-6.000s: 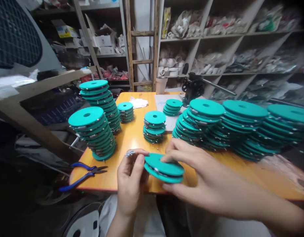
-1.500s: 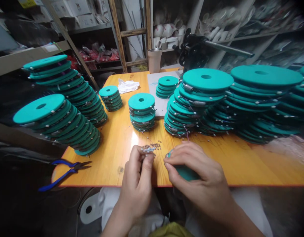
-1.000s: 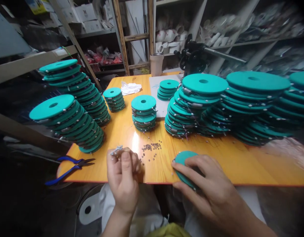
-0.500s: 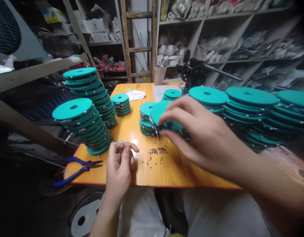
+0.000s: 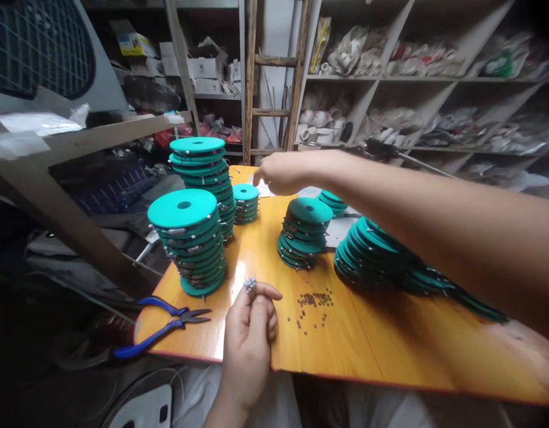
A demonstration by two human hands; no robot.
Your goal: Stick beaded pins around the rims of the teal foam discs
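Note:
My left hand (image 5: 251,333) is over the table's front edge, its fingers curled around a small bunch of pale blue-tipped pins (image 5: 250,286). My right hand (image 5: 281,172) reaches to the back of the table, over a white crumpled paper (image 5: 265,189); its fingers are bent downward, and what they touch or hold is hidden. A short stack of green spools (image 5: 307,229) stands in the middle, with small brown beads (image 5: 316,298) scattered in front of it. A small stack of green spools (image 5: 245,205) stands just left of my right hand.
Tall green spool stacks (image 5: 185,244) stand on the left, near blue-handled pliers (image 5: 171,324). More spools (image 5: 367,255) lean under my right forearm. A wooden ladder (image 5: 274,112) and shelves (image 5: 403,79) rise behind the yellow table (image 5: 358,345).
My right hand has let go of the green spool, now on the middle stack, and moved to the back of the table. The view has shifted, and my left hand still holds the pins.

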